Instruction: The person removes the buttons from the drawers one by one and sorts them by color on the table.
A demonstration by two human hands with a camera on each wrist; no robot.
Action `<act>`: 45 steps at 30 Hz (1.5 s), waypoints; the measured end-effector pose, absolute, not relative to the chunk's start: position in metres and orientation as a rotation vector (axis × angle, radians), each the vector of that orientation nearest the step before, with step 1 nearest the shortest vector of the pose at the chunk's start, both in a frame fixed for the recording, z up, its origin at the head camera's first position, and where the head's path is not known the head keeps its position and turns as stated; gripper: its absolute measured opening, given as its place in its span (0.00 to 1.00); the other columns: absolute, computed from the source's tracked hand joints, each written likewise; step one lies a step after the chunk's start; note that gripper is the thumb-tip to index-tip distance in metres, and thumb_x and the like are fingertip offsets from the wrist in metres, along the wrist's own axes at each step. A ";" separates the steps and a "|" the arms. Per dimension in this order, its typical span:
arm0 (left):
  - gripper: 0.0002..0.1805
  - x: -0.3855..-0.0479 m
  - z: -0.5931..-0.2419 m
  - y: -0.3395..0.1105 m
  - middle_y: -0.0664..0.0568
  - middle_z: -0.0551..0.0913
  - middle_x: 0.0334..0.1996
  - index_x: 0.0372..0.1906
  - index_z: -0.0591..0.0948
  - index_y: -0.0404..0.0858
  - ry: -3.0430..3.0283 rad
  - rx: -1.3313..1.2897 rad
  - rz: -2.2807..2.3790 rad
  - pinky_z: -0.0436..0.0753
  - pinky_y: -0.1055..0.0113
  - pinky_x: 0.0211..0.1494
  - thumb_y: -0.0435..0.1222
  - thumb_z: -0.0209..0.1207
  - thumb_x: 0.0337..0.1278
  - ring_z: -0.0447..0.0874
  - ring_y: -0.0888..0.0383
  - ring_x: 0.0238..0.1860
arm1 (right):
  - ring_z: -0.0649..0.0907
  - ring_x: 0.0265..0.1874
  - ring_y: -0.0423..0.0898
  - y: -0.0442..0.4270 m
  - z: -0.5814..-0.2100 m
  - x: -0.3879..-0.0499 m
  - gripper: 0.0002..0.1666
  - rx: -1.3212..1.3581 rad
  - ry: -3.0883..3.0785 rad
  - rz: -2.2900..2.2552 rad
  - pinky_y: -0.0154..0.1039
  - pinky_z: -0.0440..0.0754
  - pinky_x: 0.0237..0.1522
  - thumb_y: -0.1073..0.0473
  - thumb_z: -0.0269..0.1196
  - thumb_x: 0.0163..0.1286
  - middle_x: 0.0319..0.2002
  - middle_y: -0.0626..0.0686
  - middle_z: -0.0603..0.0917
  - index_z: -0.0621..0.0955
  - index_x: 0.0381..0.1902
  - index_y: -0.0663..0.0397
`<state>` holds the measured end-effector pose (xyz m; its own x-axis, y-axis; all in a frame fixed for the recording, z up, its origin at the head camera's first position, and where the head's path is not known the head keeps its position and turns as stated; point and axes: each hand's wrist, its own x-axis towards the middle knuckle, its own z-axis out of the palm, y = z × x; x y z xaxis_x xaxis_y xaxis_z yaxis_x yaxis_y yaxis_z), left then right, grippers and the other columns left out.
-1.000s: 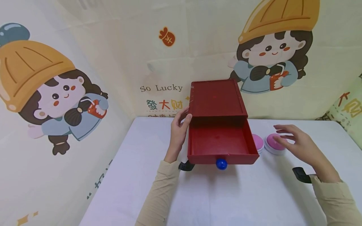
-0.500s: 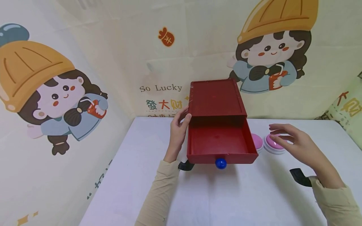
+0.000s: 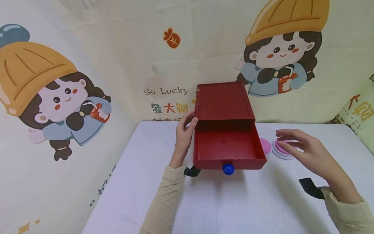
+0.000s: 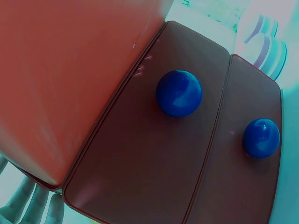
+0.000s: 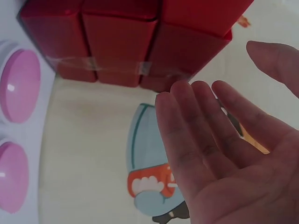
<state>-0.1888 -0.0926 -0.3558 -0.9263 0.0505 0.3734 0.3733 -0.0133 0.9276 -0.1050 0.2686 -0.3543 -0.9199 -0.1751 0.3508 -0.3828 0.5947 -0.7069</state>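
Observation:
A red drawer cabinet (image 3: 224,101) stands on the table with its top drawer (image 3: 225,148) pulled out. The drawer's inside is bare, and a blue knob (image 3: 228,169) is on its front. My left hand (image 3: 184,136) rests against the cabinet's left side, fingers along the wall and thumb near the front. Two lower drawers with blue knobs, an upper knob (image 4: 179,93) and a lower knob (image 4: 261,138), are closed in the left wrist view. My right hand (image 3: 308,151) hovers right of the cabinet, fingers loosely bent, holding nothing. It partly covers a pink push button (image 3: 280,149).
Another pink button (image 3: 265,146) on a white base sits beside the cabinet's right side, partly hidden by the drawer. A white table (image 3: 152,143) runs back to a printed cloth wall (image 3: 131,65) with cartoon figures.
My right hand has moved slightly left and lower, covering more of the pink button. The left hand, cabinet and open drawer have stayed in place.

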 end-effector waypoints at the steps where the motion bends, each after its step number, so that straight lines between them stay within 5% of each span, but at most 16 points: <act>1: 0.24 -0.189 -0.356 -0.093 0.44 0.76 0.63 0.69 0.71 0.35 -2.030 -0.448 -2.035 0.78 0.62 0.63 0.35 0.54 0.72 0.74 0.53 0.62 | 0.79 0.45 0.23 0.267 -0.353 -0.103 0.26 0.460 -2.580 1.232 0.13 0.72 0.46 0.69 0.67 0.64 0.49 0.30 0.80 0.79 0.60 0.53; 14: 0.23 -0.191 -0.360 -0.093 0.44 0.76 0.63 0.69 0.71 0.34 -2.016 -0.448 -2.036 0.78 0.62 0.63 0.34 0.53 0.72 0.74 0.53 0.62 | 0.79 0.46 0.23 0.258 -0.340 -0.083 0.24 0.457 -2.635 1.233 0.16 0.77 0.41 0.64 0.65 0.68 0.51 0.37 0.82 0.77 0.62 0.49; 24: 0.22 -0.209 -0.385 -0.095 0.53 0.77 0.62 0.68 0.73 0.47 -2.000 -0.471 -2.011 0.77 0.60 0.65 0.40 0.55 0.72 0.74 0.56 0.63 | 0.81 0.44 0.24 0.249 -0.333 -0.070 0.22 0.401 -2.666 1.245 0.19 0.79 0.39 0.61 0.65 0.69 0.51 0.35 0.81 0.78 0.61 0.46; 31: 0.24 -0.189 -0.358 -0.092 0.44 0.76 0.63 0.69 0.71 0.34 -2.021 -0.460 -2.026 0.77 0.57 0.65 0.35 0.53 0.72 0.74 0.53 0.62 | 0.81 0.46 0.26 0.245 -0.329 -0.062 0.22 0.415 -2.662 1.248 0.19 0.79 0.39 0.63 0.64 0.69 0.52 0.34 0.80 0.79 0.60 0.44; 45: 0.23 -0.187 -0.356 -0.092 0.43 0.76 0.63 0.68 0.71 0.34 -2.018 -0.449 -2.035 0.78 0.61 0.64 0.34 0.53 0.72 0.74 0.53 0.62 | 0.84 0.44 0.34 0.234 -0.317 -0.047 0.20 0.483 -2.631 1.294 0.20 0.80 0.42 0.67 0.64 0.68 0.48 0.42 0.84 0.82 0.55 0.43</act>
<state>-0.1874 -0.0919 -0.3559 -0.9238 0.0452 0.3801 0.3797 -0.0171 0.9249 -0.0470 0.2342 -0.3174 -0.9330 -0.2123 0.2907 -0.3598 0.5708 -0.7380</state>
